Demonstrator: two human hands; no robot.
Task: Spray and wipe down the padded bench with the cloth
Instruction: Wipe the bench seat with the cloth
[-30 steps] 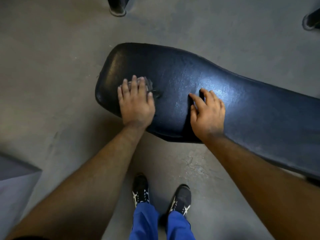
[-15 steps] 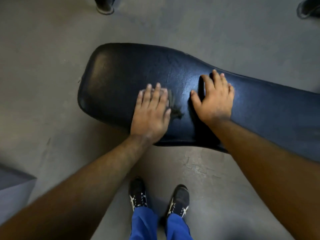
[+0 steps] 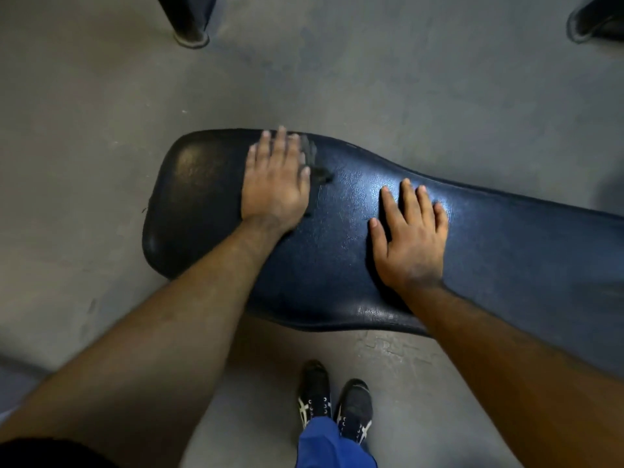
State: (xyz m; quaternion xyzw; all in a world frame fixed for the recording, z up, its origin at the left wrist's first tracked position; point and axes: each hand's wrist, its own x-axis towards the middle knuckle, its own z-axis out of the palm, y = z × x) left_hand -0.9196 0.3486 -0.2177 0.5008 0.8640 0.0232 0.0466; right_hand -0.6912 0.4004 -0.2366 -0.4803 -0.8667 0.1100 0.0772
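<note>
On the dark padded counter [image 3: 337,265], the left hand [image 3: 275,187] lies flat, fingers extended, pressing a dark cloth [image 3: 315,163] against the far edge near the rounded end. Only a crumpled strip of cloth shows beside the thumb side; the rest appears hidden under the palm. The right hand [image 3: 410,238] rests open, palm down, empty, on the narrower middle section, well apart from the cloth. Below, on the grey floor [image 3: 84,130], stand two dark shoes [image 3: 334,403] with white stripes and blue trouser legs [image 3: 332,447]. No readable lettering is visible.
</note>
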